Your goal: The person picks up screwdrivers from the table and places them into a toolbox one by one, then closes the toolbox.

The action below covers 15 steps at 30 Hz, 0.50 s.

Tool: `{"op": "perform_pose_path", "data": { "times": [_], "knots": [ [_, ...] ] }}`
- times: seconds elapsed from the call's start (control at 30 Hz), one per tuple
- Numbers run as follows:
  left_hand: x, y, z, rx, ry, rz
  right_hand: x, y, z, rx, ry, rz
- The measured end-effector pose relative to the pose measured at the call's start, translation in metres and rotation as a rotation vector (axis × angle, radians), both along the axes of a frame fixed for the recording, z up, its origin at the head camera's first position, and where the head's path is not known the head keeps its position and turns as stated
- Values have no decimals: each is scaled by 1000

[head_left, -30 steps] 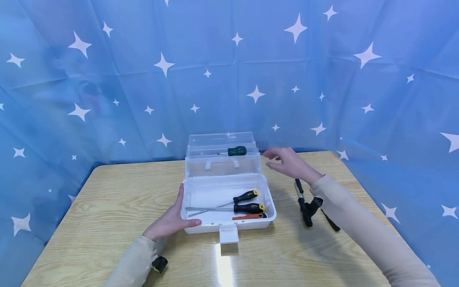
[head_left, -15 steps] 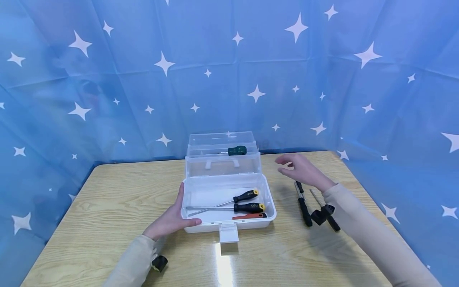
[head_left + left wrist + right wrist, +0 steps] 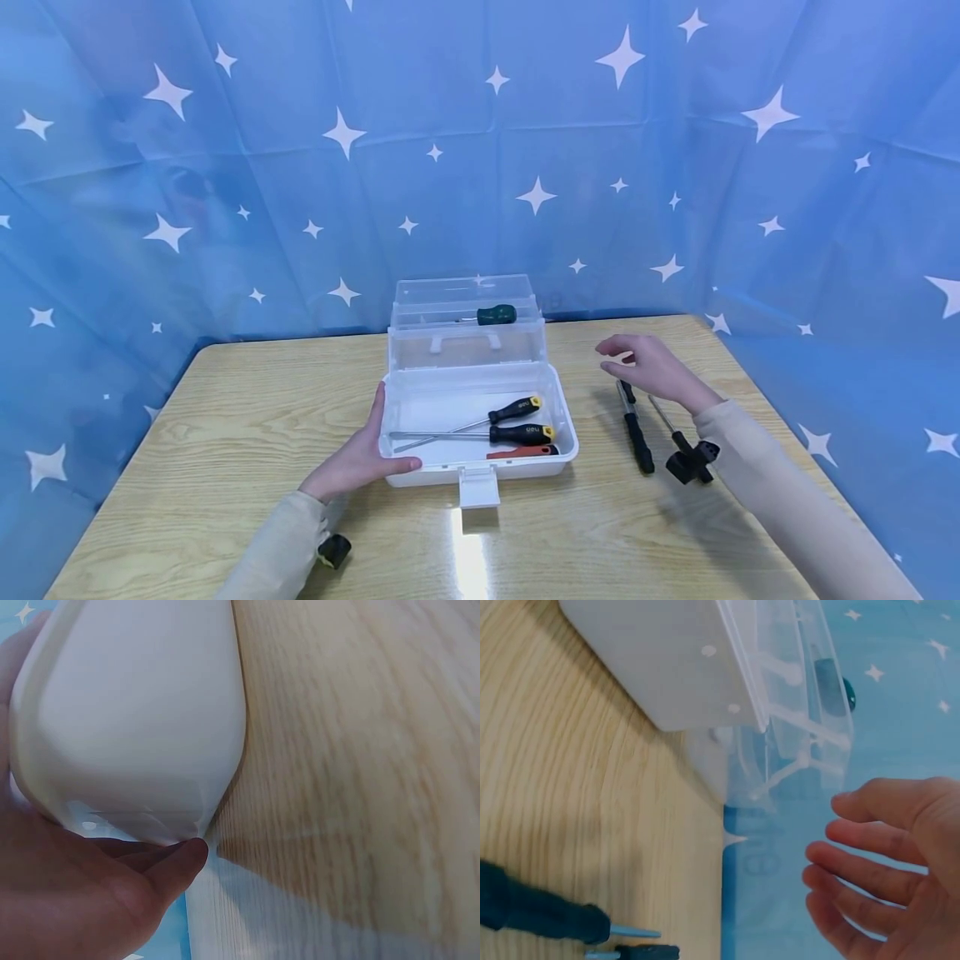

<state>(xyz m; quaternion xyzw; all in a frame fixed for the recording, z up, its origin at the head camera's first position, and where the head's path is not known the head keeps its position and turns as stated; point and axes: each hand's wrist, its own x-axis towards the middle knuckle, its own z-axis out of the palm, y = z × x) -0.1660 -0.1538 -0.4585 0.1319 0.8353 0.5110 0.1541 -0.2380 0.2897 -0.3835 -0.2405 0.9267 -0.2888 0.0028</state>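
My left hand (image 3: 358,454) grips the left end of a white plastic toolbox (image 3: 442,479), thumb over its front rim and fingers along its side. The lid stands raised at the back. Inside lie two black-and-yellow screwdrivers (image 3: 521,435) with crossing shafts and an orange-handled tool (image 3: 517,453), partly hidden by the front wall. A green-handled screwdriver (image 3: 497,315) sits in the raised clear tray. My right hand (image 3: 651,367) hovers to the right of the toolbox with loosely bent, spread fingers and holds nothing. Below it lies a black-handled screwdriver (image 3: 639,446).
A smaller black-handled screwdriver (image 3: 627,392) touches or overlaps the larger one's tip. Another screwdriver (image 3: 663,415) lies to their right, its handle partly covered by the wrist camera (image 3: 692,462). A latch flap (image 3: 478,489) hangs at the toolbox front. A starry blue curtain (image 3: 450,167) surrounds the table.
My right hand has drawn away from the right side of the raised lid, moving right and toward me over the loose screwdrivers. The left hand and toolbox have stayed put.
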Motion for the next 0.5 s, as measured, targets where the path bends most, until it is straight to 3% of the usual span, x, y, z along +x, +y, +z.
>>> {"op": "perform_pose_path", "data": {
  "times": [0.5],
  "knots": [
    [0, 0, -1, 3, 8, -2, 13, 24, -11, 10, -14, -17]
  ]
}}
